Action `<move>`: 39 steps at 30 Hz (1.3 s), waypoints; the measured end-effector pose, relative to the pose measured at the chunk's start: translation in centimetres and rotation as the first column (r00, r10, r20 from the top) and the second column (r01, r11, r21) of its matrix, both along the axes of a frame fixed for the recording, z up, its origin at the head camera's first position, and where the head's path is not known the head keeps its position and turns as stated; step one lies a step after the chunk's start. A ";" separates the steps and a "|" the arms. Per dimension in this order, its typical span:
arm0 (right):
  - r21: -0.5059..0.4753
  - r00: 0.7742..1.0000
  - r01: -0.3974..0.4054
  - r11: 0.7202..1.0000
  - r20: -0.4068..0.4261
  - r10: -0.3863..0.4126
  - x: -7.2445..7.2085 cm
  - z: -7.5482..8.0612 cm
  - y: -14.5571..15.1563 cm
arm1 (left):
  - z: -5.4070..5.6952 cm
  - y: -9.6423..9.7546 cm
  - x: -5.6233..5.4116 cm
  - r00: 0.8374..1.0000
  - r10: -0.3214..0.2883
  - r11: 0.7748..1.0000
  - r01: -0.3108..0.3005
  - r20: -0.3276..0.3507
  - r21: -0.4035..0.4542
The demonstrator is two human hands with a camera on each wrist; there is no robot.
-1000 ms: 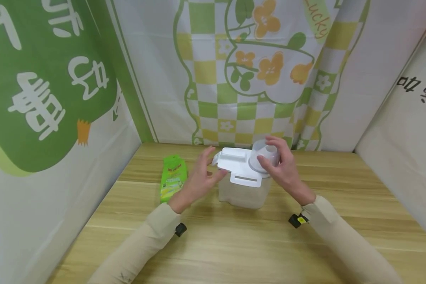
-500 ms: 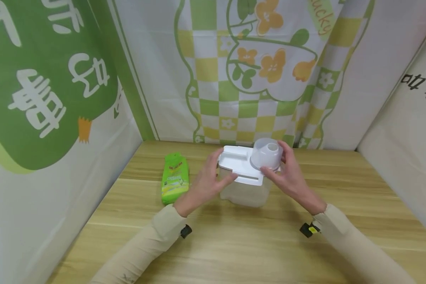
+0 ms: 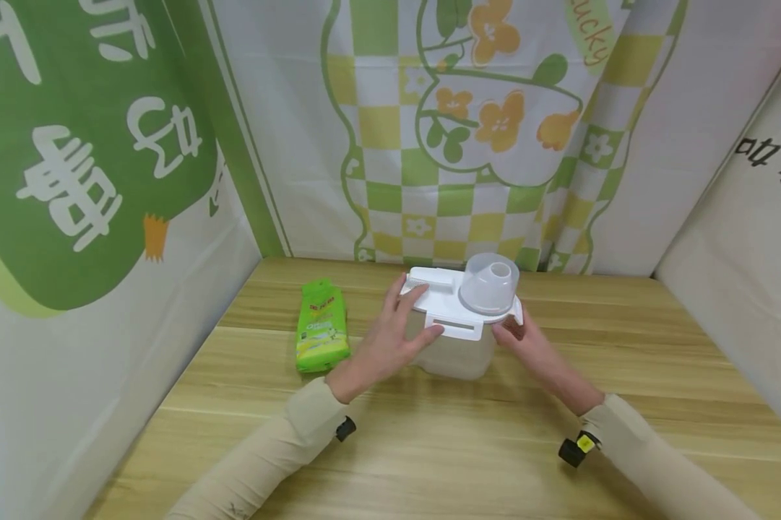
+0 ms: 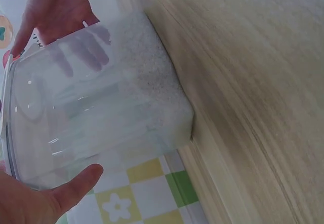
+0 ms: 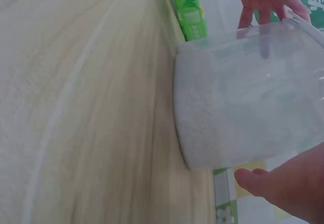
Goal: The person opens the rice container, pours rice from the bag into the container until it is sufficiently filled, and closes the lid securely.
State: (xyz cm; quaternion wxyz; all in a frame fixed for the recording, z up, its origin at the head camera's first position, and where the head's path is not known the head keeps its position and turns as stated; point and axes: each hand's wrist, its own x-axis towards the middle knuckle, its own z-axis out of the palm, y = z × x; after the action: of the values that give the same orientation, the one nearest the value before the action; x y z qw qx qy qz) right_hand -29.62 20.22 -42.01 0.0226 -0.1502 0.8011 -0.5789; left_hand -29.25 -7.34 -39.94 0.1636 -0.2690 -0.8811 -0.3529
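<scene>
A see-through food storage container point(image 3: 455, 357) stands upright on the table, topped by a white lid point(image 3: 445, 302) with a clear round cap point(image 3: 489, 285). Whitish grains point(image 4: 157, 77) lie in its bottom. My left hand point(image 3: 386, 347) rests at the lid's left corner, index finger on top and thumb by the front flap point(image 3: 463, 328). Against the container's right side is my right hand point(image 3: 542, 361), thumb at the front corner, beneath an outward-tilted side latch point(image 3: 518, 310). Through the clear wall, the wrist views show fairly straight fingers of the opposite hand. The left latch is hidden.
A green packet point(image 3: 322, 328) lies left of the container, close to my left forearm. Behind the wooden table point(image 3: 442, 462) hangs a green and yellow checked cloth point(image 3: 429, 188). Printed cloths also flank both sides.
My right hand has moved from the clear cap down to the container's right side, baring the cap. My left hand has shifted slightly right, its index finger now over the lid.
</scene>
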 end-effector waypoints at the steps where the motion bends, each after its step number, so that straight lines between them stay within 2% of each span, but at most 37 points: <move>1: 0.021 1.000 -0.018 1.000 -0.011 0.018 0.0 -0.2 -0.1 | -0.1 0.0 0.0 1.000 -0.003 1.000 0.003 -0.012 -0.001; 4: 0.042 0.997 -0.038 0.998 -0.063 0.041 0.2 -0.5 -0.7 | -0.3 0.1 -0.1 0.999 -0.011 1.000 0.011 -0.049 -0.003; 7: 0.008 0.996 -0.018 1.000 -0.087 0.018 0.2 -0.6 -1.4 | -0.3 0.2 -0.1 0.998 -0.019 1.000 0.020 -0.065 0.006; 15: -0.081 0.996 0.032 0.996 -0.086 -0.039 -0.1 -0.5 -2.4 | -0.5 0.4 -0.4 0.996 -0.026 1.000 0.026 -0.086 -0.002; 24: -0.089 0.991 0.073 0.993 -0.106 -0.083 0.1 -0.9 -2.7 | -0.9 0.2 -0.8 0.984 -0.035 0.999 0.036 -0.172 0.006; 32: -0.121 0.971 0.120 0.985 -0.193 -0.141 -0.4 -1.4 -3.1 | -0.9 0.2 -1.0 0.967 -0.028 0.999 0.036 -0.255 0.029; 39: -0.079 0.967 0.136 0.988 -0.208 -0.149 -0.4 -1.1 -3.0 | -0.7 0.3 -1.1 0.971 -0.015 0.999 0.022 -0.237 0.026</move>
State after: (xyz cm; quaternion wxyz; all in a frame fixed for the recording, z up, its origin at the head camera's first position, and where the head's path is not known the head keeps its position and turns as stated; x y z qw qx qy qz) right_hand -30.03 17.20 -43.16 -0.1101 -0.1542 0.7888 -0.5847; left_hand -30.34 -7.09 -40.67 0.2680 -0.3152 -0.8476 -0.3324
